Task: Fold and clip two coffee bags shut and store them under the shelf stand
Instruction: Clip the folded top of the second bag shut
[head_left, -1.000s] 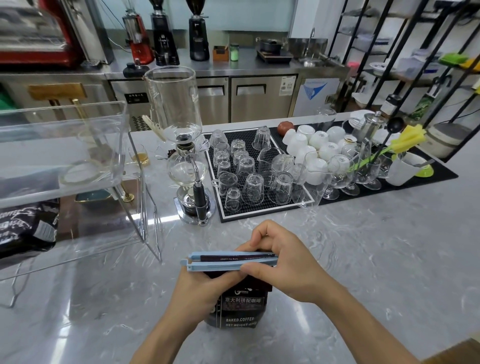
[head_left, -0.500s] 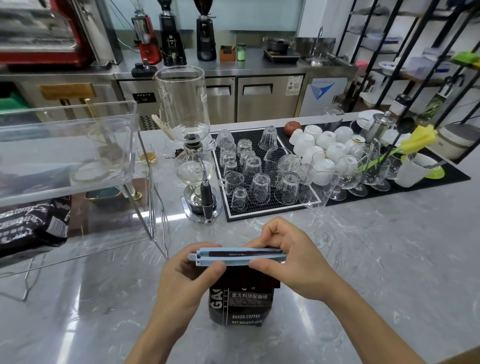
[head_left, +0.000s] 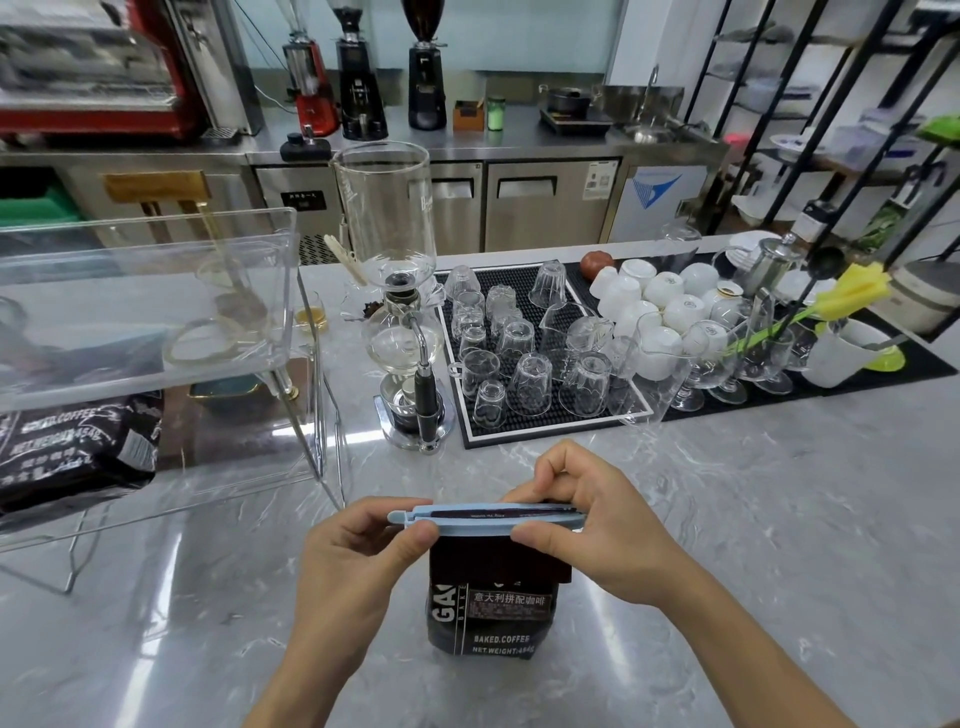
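Observation:
A dark coffee bag stands upright on the marble counter just in front of me. A long light-blue clip lies across its folded top. My left hand pinches the clip's left, hinged end between thumb and fingers. My right hand pinches the clip's right end, thumb in front and fingers behind. A second dark coffee bag lies on its side under the clear acrylic shelf stand at the left.
A glass siphon coffee maker stands behind the bag. A black mat with several upturned glasses and white cups stretches to the right. The shelf stand's thin legs reach down near my left hand.
My left hand has slid from the bag's side up to the clip's left end. The view has shifted slightly, bringing bag and hands a little right.

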